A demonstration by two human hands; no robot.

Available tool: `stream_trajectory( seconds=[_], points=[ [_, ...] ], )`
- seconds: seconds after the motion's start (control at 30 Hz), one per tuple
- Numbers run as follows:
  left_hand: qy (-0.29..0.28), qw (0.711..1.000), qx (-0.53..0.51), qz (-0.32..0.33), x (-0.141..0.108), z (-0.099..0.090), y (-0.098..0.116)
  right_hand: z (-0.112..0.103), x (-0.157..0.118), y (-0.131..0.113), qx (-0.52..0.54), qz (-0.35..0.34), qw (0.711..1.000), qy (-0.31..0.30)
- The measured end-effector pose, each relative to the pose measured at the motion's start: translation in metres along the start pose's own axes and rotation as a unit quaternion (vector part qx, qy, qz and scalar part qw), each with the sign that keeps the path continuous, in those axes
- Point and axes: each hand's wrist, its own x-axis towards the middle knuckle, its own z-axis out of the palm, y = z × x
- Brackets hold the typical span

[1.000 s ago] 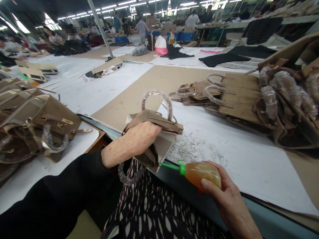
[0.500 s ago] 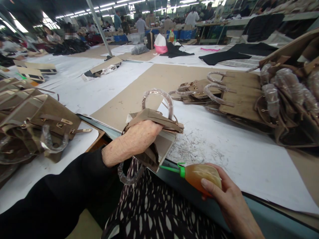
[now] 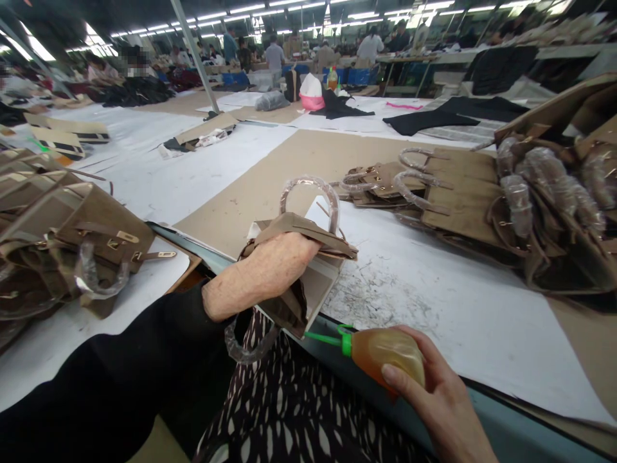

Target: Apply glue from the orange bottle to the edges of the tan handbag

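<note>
Head view: at the table edge [image 3: 511, 408], the left hand [image 3: 265, 267] reaches into a brown handbag [image 3: 294, 225], handles attached; its hidden fingers' grip is unclear. The right hand [image 3: 446, 399] grips an amber squeeze bottle [image 3: 385, 357], nozzle [image 3: 322, 338] at the bag's corner; any applied liquid is indiscernible.

The brown bag [image 3: 308, 228] is tipped over at the edge of the table [image 3: 511, 421] in the left hand [image 3: 270, 263], with one round, plastic-wrapped handle [image 3: 311, 184] sticking up and the other handle [image 3: 243, 352] hanging down. The squeezy bottle [image 3: 385, 357] has orange-brown stuff inside, and it leans sideways in the right hand [image 3: 441, 389]. Its thin green spout [image 3: 322, 337] points at the bag's low corner, very near or touching.
</note>
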Motion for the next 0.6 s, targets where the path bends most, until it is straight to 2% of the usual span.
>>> stream_trajectory(
  seconds=[0.13,0.23,0.3,0.4,0.5,0.57,0.6],
  points=[
    [0.042,0.998,-0.020,0.029,0.008,-0.005,-0.008,-0.008,0.010,0.009,-0.056,-0.104,0.992,0.034],
    [0.062,0.996,-0.036,0.056,0.016,-0.011,-0.014,-0.011,0.028,0.009,-0.148,-0.215,0.965,0.025],
    [0.071,0.994,-0.042,0.070,0.022,-0.013,-0.018,-0.011,0.040,0.006,-0.213,-0.308,0.927,0.012],
    [0.085,0.992,-0.050,0.078,0.031,-0.015,-0.025,-0.013,0.057,0.004,-0.337,-0.422,0.842,-0.005],
    [0.099,0.991,-0.059,0.075,0.040,-0.016,-0.031,-0.021,0.065,0.002,-0.406,-0.507,0.760,0.033],
    [0.099,0.991,-0.065,0.069,0.044,-0.017,-0.032,-0.031,0.063,-0.005,-0.370,-0.553,0.742,0.087],
    [0.098,0.991,-0.066,0.065,0.045,-0.018,-0.033,-0.037,0.060,-0.010,-0.325,-0.555,0.756,0.123]
  ],
)
